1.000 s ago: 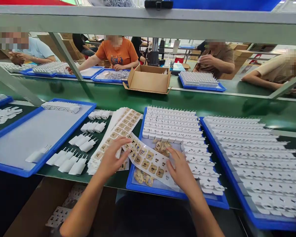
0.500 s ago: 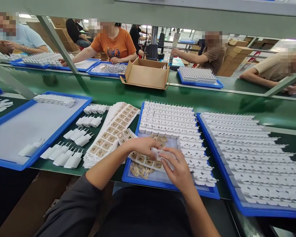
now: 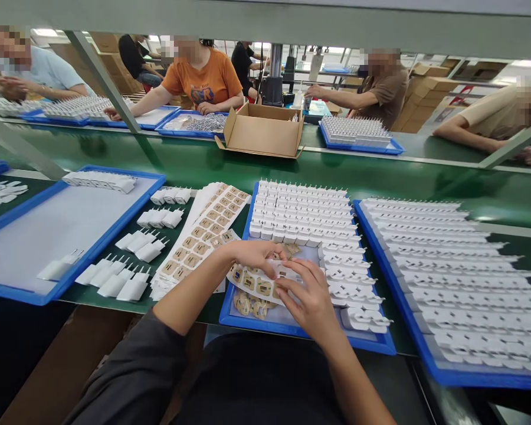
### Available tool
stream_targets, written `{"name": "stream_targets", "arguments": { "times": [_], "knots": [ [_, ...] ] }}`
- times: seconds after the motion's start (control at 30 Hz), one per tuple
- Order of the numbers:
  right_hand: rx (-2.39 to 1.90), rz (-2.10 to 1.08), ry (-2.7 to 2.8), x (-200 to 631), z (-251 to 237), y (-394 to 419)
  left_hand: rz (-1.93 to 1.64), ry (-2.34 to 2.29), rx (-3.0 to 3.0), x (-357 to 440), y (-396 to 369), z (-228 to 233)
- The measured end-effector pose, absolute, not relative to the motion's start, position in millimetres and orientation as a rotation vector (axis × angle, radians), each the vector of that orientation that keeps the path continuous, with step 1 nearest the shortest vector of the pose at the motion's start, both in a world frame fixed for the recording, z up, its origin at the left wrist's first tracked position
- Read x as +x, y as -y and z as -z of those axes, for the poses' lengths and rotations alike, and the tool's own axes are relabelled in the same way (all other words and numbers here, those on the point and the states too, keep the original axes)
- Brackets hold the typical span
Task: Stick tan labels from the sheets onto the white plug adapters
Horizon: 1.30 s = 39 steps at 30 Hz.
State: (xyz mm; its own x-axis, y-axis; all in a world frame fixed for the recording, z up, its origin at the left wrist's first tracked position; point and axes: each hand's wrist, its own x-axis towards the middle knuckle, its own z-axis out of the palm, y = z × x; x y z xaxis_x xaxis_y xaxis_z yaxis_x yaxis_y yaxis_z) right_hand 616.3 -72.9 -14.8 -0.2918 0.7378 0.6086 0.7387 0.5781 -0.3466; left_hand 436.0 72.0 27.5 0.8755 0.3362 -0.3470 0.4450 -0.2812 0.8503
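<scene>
My left hand [image 3: 254, 255] and my right hand [image 3: 307, 298] meet over the near end of a blue tray [image 3: 265, 324] and both grip a white sticker sheet [image 3: 254, 283] printed with tan labels. The sheet bends between my fingers. Loose peeled tan labels [image 3: 248, 306] lie in the tray under it. Rows of white charger plugs [image 3: 305, 215] fill the tray's far half and right side. A fanned stack of sticker sheets [image 3: 201, 236] lies on the green table just left of my left wrist.
Left of the stack, white plugs [image 3: 128, 280] sit in small groups beside a blue tray [image 3: 106, 236] lined with grey. Another blue tray of plugs [image 3: 451, 283] lies at the right. Across the green belt [image 3: 380, 177] stands an open cardboard box [image 3: 263, 133], with several seated people behind.
A second ago my hands lay apart, flat on the sheet. They came together at its upper edge and lifted it slightly. The view also tilted down a little.
</scene>
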Motion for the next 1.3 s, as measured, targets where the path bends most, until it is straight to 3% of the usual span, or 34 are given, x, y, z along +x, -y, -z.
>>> {"name": "stream_targets", "arguments": {
  "times": [0.37,0.63,0.73,0.83,1.03,1.2,1.3],
  "knots": [
    [-1.144,0.005,2.209,617.8,13.7,70.5,0.173,-0.625,1.899,439.2,-72.8,-20.0],
    [-0.975,-0.459,1.881,641.8,12.1,96.9,0.183,-0.838,2.196,441.5,-64.1,-25.2],
    [-0.911,-0.534,1.814,641.4,12.7,110.2,0.004,-0.926,2.445,461.9,-43.7,-24.2],
    [-0.862,-0.552,1.788,636.0,11.1,119.7,-0.229,-0.744,2.699,493.3,-17.5,-19.1],
    [-0.814,-0.509,1.747,636.2,2.6,132.6,-0.261,-0.406,3.0,541.9,13.5,2.0],
    [-0.846,-0.526,1.724,646.0,1.7,137.9,-0.364,-0.455,2.862,541.5,17.2,7.5],
    [-0.859,-0.558,1.646,651.7,5.5,138.4,-0.568,-0.563,2.432,520.3,14.7,2.8]
  ]
}}
